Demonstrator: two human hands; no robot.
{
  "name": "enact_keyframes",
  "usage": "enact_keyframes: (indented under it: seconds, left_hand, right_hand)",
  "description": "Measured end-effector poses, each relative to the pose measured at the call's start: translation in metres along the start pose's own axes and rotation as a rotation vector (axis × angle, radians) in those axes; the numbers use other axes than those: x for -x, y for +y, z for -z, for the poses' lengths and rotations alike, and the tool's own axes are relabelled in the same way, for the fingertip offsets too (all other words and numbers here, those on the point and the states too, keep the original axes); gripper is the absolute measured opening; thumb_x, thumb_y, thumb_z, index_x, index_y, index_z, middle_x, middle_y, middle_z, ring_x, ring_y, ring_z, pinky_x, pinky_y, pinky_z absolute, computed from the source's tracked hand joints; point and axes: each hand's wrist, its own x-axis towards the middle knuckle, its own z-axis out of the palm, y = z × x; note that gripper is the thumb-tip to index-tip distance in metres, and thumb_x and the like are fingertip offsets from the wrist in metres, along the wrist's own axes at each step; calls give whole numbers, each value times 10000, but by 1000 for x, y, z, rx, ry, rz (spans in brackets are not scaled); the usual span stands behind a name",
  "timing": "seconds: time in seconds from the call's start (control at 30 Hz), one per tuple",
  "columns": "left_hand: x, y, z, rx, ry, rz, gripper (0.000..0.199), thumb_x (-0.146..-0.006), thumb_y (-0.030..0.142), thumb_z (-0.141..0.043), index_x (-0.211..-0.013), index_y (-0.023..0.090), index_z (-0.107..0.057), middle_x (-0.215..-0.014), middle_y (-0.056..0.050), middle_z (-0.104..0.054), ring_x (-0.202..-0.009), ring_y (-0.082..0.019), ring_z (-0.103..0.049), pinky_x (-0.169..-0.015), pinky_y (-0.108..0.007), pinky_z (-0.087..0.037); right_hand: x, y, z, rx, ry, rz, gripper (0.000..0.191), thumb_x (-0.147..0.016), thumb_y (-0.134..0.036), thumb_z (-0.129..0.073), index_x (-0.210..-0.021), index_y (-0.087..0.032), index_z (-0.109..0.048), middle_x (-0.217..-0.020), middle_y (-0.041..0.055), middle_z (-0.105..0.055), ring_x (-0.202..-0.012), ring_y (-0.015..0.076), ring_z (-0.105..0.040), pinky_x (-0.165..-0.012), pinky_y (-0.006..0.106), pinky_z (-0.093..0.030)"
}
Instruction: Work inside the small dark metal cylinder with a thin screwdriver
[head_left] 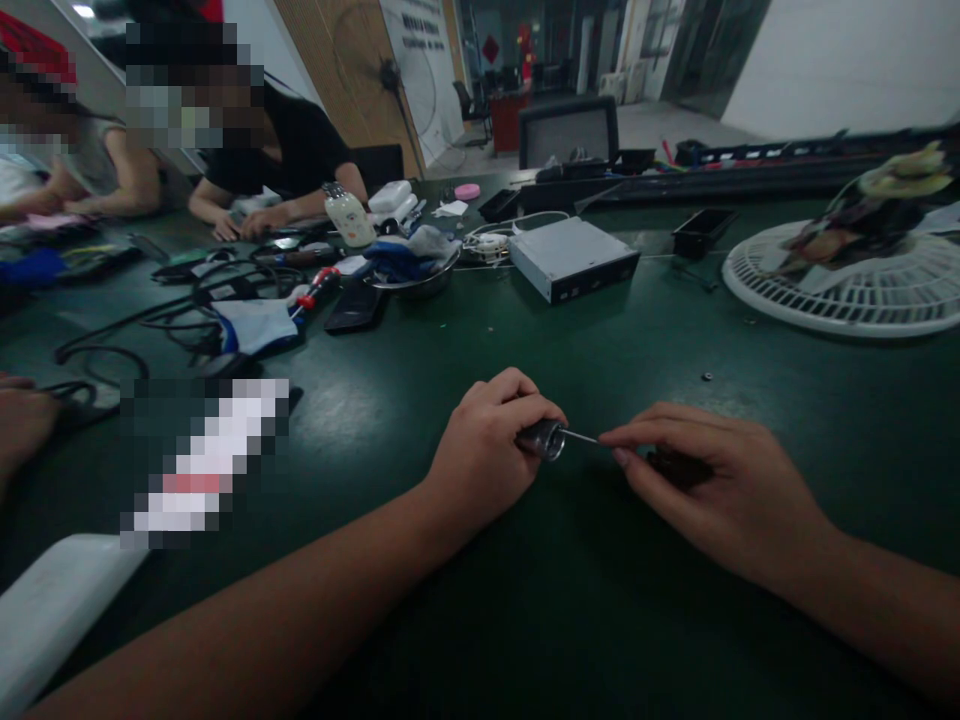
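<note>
My left hand (491, 435) is closed around a dark cylinder with a shiny, open-looking metal rim (551, 440), which faces right. From the rim a thin metal rod (580, 436) runs to the fingertips of my right hand (709, 470), where thumb and forefinger pinch it. Something dark brown (679, 466) shows under the curled fingers of that hand; I cannot tell whether it is the rod's handle. How deep the rod sits in the cylinder is hidden. Beyond my right hand, a small metal nut-like piece (706, 377) lies on the green table (420, 350).
A grey metal box (574, 255) stands ahead, with a white fan grille (840, 285) to its right. Left of the box are a metal bowl with cloth (412, 265), a red-handled screwdriver (319, 288) and tangled black cables (202, 290). Other people (300, 150) sit at the far left.
</note>
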Motion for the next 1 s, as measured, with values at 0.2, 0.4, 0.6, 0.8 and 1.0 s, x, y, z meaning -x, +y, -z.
enact_keyframes:
  seconds: [0.2, 0.4, 0.6, 0.8, 1.0]
  left_hand:
    - [-1, -1, 1, -15, -16, -14, 237, -798, 56, -627, -913, 215, -761, -947, -40, -632, -813, -156, -570, -695, -294, -460]
    - [0, 2, 4, 1, -1, 3, 247, -813, 58, -612, -919, 220, -764, -950, -39, -629, -811, -154, -566, -696, -292, -466]
    - [-1, 2, 5, -4, 2, -15, 217, -817, 69, -629, -903, 215, -763, -931, -37, -625, -800, -152, -566, -686, -290, -459]
    - [-3, 1, 4, -10, 6, -13, 224, -810, 67, -631, -910, 216, -764, -941, -40, -626, -808, -155, -574, -688, -288, -466]
    - [-1, -1, -1, -12, -1, -1, 218, -813, 71, -630, -906, 213, -766, -938, -40, -626, -801, -154, -571, -685, -290, -461]
  right_hand:
    - [-2, -3, 0, -48, -50, 97, 207, -912, -145, -613, -1022, -217, -772, -889, 47, -742, -638, 119, -650, -523, 232, -497]
    - [-2, -7, 2, 27, -18, 21, 187, -880, -164, -626, -965, -225, -781, -836, 41, -741, -620, 133, -649, -521, 249, -505]
    - [-2, -6, 2, -3, 6, 66, 204, -918, -160, -604, -1027, -219, -765, -880, 48, -734, -622, 121, -634, -517, 241, -489]
    - [-3, -4, 2, -20, -66, 114, 192, -903, -150, -618, -1020, -212, -758, -875, 40, -733, -637, 122, -645, -530, 241, -496]
    - [0, 0, -1, 50, 13, 37, 192, -883, -137, -632, -998, -213, -766, -845, 37, -728, -636, 130, -647, -535, 245, -500]
